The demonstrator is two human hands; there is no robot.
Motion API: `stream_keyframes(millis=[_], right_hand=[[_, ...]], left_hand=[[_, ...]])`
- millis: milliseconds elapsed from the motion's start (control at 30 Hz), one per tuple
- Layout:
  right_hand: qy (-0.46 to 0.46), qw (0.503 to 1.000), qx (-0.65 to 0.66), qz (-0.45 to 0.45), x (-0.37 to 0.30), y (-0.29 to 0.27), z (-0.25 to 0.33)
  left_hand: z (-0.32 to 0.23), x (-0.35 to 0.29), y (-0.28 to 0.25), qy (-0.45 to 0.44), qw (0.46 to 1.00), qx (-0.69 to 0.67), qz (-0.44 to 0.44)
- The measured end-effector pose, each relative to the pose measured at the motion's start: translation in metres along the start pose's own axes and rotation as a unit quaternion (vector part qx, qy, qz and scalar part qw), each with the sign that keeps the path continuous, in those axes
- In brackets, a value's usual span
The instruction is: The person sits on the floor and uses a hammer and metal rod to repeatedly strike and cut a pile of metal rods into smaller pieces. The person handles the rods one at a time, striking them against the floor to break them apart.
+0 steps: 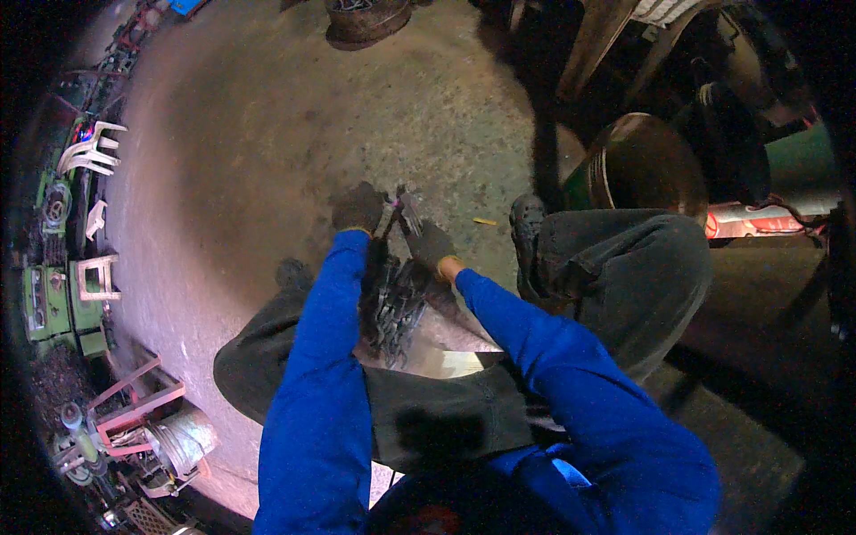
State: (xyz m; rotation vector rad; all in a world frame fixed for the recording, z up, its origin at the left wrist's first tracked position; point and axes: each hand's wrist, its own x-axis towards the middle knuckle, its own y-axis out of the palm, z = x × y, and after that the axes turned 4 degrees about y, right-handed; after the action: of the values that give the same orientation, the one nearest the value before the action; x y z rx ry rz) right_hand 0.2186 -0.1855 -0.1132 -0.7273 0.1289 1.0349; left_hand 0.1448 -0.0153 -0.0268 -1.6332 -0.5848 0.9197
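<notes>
Both hands wear dark gloves and work close together above the floor, between my spread legs. My left hand (pixel 358 208) is closed like a fist, its fingertips turned toward a small dark piece; what it grips is hidden. Just to its right, my right hand (pixel 432 242) is closed around thin greyish metal pieces (pixel 411 214) that stick out forward from the fingers. Their exact kind is too small to tell. Below the hands lies a pile of dark, slender metal pieces (pixel 392 308), reaching back toward my lap.
A small yellow piece (pixel 484 221) lies on the concrete floor (pixel 267 116) by my right shoe (pixel 528 223). A large round bucket (pixel 646 165) stands at right. Far ahead sits a round brown container (pixel 367 25). White plastic chairs (pixel 92 150) and green machinery (pixel 53 303) line the left.
</notes>
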Motion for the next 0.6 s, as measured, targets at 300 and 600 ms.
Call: stream_keyframes(millis=[300, 600], right_hand=[[0.058, 0.991, 0.119, -0.033, -0.003, 0.011, 0.015], [0.020, 0.982, 0.132, -0.134, -0.037, 0.019, 0.025]], left_hand=[[0.040, 0.010, 0.016, -0.017, 1.000, 0.023, 0.007], [0.005, -0.002, 0.013, -0.003, 0.999, 0.050, 0.000]])
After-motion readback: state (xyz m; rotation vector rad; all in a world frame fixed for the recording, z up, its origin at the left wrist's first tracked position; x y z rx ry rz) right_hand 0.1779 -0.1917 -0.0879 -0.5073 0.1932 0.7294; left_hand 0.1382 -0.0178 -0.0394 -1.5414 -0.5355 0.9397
